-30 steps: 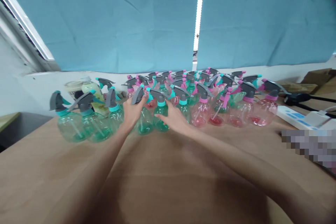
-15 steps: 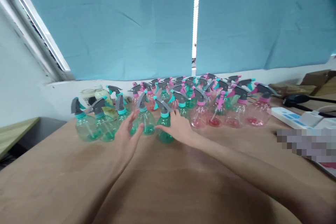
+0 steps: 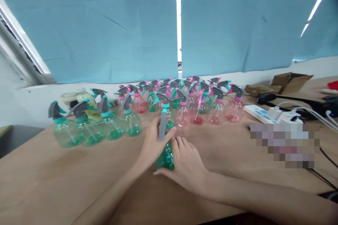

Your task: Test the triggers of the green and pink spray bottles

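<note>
A green transparent spray bottle (image 3: 166, 158) with a grey and turquoise spray head is between my two hands, close to me above the wooden table. My left hand (image 3: 153, 140) is closed around its neck, just below the spray head, thumb across the front. Lower down, my right hand (image 3: 188, 161) grips the bottle's body from the right, its thumb along the underside. The bottle's neck is hidden by my fingers. Beyond stand a green spray bottle (image 3: 132, 124) to the left and a pink spray bottle (image 3: 182, 115) to the right.
Several green and pink spray bottles stand in rows at the back of the table (image 3: 87, 179). A white power strip (image 3: 257, 112) with plugs, black headphones (image 3: 280, 99) and an open cardboard box (image 3: 290, 82) lie at right. Pale containers (image 3: 86, 96) stand behind the left bottles.
The green spray bottle has come toward me from the front row in my right hand. My left hand has moved right and closed around its neck. The view has shifted right.
</note>
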Demonstrator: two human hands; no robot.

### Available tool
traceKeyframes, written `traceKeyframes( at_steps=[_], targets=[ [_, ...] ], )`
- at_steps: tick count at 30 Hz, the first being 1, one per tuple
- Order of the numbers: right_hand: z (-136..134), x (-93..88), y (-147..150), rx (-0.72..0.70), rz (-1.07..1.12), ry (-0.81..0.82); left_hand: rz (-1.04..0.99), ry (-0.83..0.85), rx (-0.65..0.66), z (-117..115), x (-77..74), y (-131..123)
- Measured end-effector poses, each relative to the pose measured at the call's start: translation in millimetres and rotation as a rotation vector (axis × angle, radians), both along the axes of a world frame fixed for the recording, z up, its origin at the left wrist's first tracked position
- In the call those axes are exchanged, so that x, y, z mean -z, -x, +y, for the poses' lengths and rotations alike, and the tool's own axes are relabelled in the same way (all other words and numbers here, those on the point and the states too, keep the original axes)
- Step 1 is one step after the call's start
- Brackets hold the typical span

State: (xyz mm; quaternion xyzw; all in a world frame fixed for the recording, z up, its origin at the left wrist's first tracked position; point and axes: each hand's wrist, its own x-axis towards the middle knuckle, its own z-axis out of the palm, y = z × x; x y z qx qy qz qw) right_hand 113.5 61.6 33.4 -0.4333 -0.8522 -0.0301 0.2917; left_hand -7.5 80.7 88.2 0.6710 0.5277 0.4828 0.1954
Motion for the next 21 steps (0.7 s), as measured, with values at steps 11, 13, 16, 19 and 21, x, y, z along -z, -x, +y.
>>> traceKeyframes(
  at_steps=[11, 13, 16, 19, 21],
  targets=[
    [43.9, 16.4, -78.9, -0.394, 0.125, 0.255, -0.138, 0.021, 0.179, 15.8, 7.6, -25.2],
    [63.1, 23.0, -93.3, -0.361, 0.169, 0.31, -0.145, 0.044, 0.187, 16.9, 6.3, -24.7],
    [86.8, 35.5, -103.3, -0.29, 0.168, 0.335, -0.143, 0.073, 0.165, 16.6, 6.2, -24.7],
    [98.5, 44.0, -99.1, -0.307, 0.15, 0.299, -0.113, 0.091, 0.138, 16.6, 6.8, -23.5],
    [99.9, 47.0, -93.7, -0.33, 0.129, 0.27, -0.105, 0.081, 0.102, 18.4, 6.2, -21.7]
  ],
)
